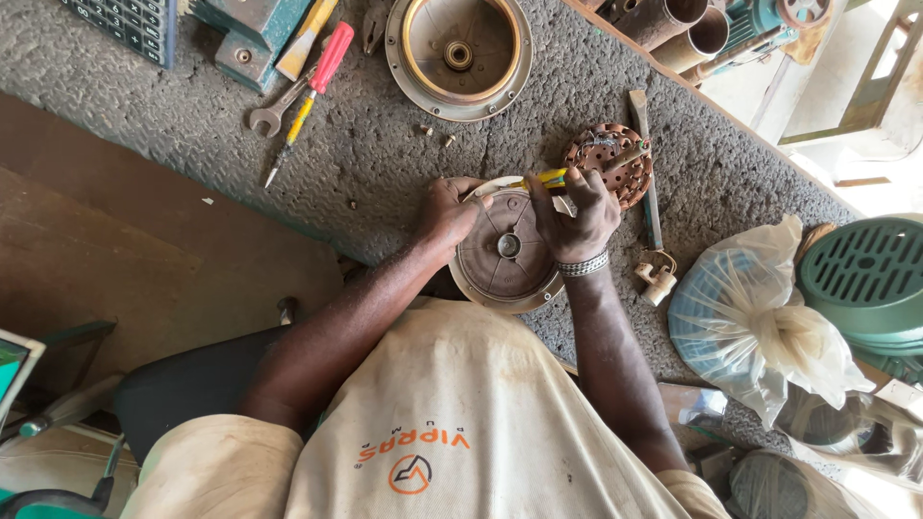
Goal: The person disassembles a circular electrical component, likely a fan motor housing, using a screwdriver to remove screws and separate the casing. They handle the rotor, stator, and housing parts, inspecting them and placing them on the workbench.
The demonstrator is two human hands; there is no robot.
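On the grey textured counter, close to its near edge, we see a round grey motor cover lying flat, its lower rim just over the edge toward our body. Our left hand is clenched over the cover's left rim, fingers curled around it. Our right hand grasps a yellow-handled tool whose tip reaches across the cover's top rim. Just beyond the right hand, touching or nearly so, lies a rusty perforated disc, with a slim metal file running beside it. To the right, a tied plastic bag crowds that side, with a green grille behind it. Farther back stands a round metal housing, well apart, and a red-and-yellow screwdriver beside a wrench. Bare counter lies open to the left of the cover.
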